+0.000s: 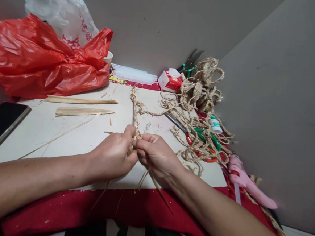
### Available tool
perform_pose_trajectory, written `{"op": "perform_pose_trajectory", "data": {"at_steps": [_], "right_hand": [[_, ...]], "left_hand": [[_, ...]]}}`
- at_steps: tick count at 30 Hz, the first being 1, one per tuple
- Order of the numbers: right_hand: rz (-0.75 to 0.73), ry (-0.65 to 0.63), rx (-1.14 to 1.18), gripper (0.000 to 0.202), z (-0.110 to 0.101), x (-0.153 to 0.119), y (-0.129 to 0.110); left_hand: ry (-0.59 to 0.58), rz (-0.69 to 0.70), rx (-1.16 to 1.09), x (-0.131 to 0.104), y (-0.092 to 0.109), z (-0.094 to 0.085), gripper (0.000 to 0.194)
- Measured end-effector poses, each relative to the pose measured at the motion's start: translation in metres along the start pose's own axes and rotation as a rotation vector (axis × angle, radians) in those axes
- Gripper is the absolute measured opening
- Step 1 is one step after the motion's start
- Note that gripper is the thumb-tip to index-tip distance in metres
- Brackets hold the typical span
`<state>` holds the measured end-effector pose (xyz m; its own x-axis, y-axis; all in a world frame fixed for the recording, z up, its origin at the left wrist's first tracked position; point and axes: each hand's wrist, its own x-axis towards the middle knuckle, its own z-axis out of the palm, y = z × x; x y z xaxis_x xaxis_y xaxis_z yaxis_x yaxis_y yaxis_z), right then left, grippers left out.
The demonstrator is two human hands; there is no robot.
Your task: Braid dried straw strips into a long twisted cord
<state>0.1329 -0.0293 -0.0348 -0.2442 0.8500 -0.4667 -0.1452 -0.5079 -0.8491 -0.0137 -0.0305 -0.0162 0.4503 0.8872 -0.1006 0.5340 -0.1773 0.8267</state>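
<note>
Both hands meet at the middle of a white board [90,138]. My left hand [115,153] is closed round a braided straw cord [134,110], which runs away from me up the board. Pressed against it, my right hand [158,156] pinches the cord's near part between thumb and fingers. Loose straw strands [161,194] hang out below the hands toward the red cloth. Left of the hands lie two flat pieces of dried husk [82,101] and a long thin strand [60,136]. The spot between the fingertips is partly hidden.
A red plastic bag [47,62] and a phone [2,127] are at left. Tangled braided rope [200,88], red-and-green-handled tools [206,140] and a pink glue gun [250,183] lie at right. Behind are clear sticks [133,74] and a tissue pack [170,80].
</note>
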Motion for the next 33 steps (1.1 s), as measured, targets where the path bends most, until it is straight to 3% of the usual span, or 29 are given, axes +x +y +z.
{"op": "perform_pose_trajectory", "data": {"at_steps": [6, 11, 12, 17, 22, 27, 33], "right_hand": [[0.051, -0.102, 0.041, 0.021, -0.004, 0.001, -0.008], [0.084, -0.213, 0.020, 0.018, -0.007, 0.000, -0.014], [0.086, -0.229, 0.014, 0.018, -0.008, 0.000, -0.014], [0.105, -0.287, -0.034, 0.015, -0.011, 0.003, -0.016], [0.059, -0.296, -0.154, 0.021, -0.015, 0.006, -0.016], [-0.118, -0.217, -0.425, 0.017, -0.019, 0.007, -0.014], [-0.324, -0.023, -0.794, 0.024, -0.013, -0.002, -0.015]], "left_hand": [[-0.043, -0.015, 0.022, 0.007, 0.007, -0.021, 0.011], [0.120, 0.027, -0.057, 0.019, 0.003, -0.033, 0.012], [0.099, 0.017, -0.119, 0.021, 0.000, -0.032, 0.014], [-0.274, -0.165, -0.479, 0.027, -0.012, -0.018, 0.013], [-0.210, -0.027, -0.278, 0.028, -0.015, -0.018, 0.018], [-0.221, -0.032, -0.092, 0.027, -0.010, -0.024, 0.024], [-0.298, -0.058, -0.210, 0.028, -0.016, -0.019, 0.025]]}}
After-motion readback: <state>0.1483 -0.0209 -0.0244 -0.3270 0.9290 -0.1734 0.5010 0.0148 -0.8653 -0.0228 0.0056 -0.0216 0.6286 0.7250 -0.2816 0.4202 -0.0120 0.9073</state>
